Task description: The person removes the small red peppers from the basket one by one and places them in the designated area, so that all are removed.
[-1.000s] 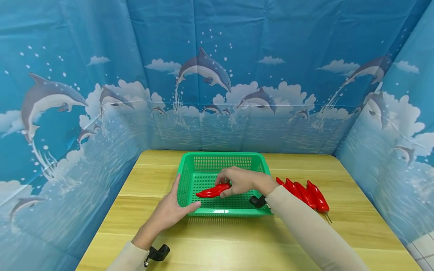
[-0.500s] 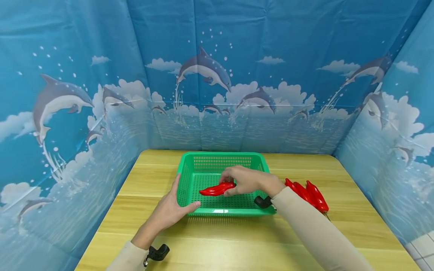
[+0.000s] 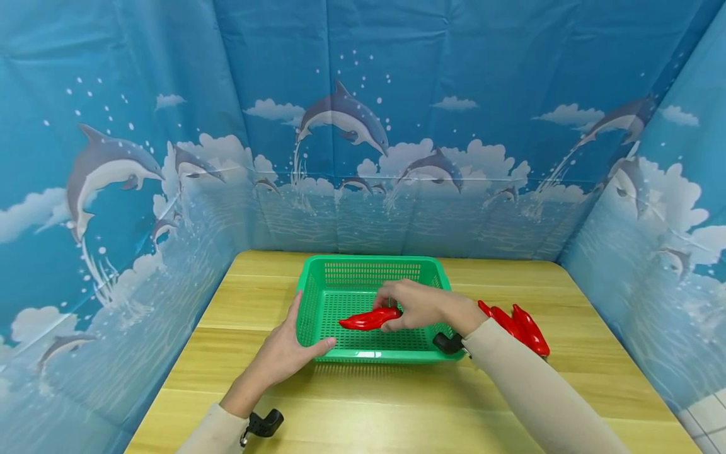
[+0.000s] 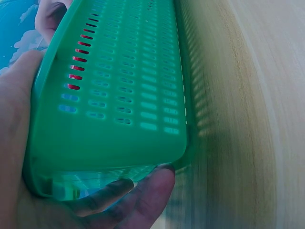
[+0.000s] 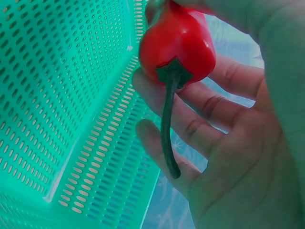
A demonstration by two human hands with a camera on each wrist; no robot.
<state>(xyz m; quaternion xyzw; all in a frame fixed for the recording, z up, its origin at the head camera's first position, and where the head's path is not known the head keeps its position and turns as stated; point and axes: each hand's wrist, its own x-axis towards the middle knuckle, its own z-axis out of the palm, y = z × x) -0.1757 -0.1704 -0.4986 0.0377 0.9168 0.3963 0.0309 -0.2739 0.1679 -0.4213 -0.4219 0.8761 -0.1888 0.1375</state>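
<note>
In the head view my right hand (image 3: pixel 416 305) holds a glossy red chili pepper (image 3: pixel 368 319) over the inside of a green plastic basket (image 3: pixel 372 355). Its tip points left. The right wrist view shows the pepper's stem end (image 5: pixel 177 45) between thumb and fingers, with the long green stem hanging free. My left hand (image 3: pixel 286 349) grips the basket's front left corner, thumb over the front rim and fingers along the left side. In the left wrist view its fingertips (image 4: pixel 155 191) reach around the basket's end wall.
Several more red peppers (image 3: pixel 529 329) lie side by side on the wooden table (image 3: pixel 363 410), right of the basket, partly hidden by my right sleeve. A blue dolphin-print curtain (image 3: pixel 363 214) borders the table at the back and sides.
My right hand has moved slightly to the right with the pepper, still over the basket. Its forearm covers more of the peppers on the table. The left hand and basket stay put.
</note>
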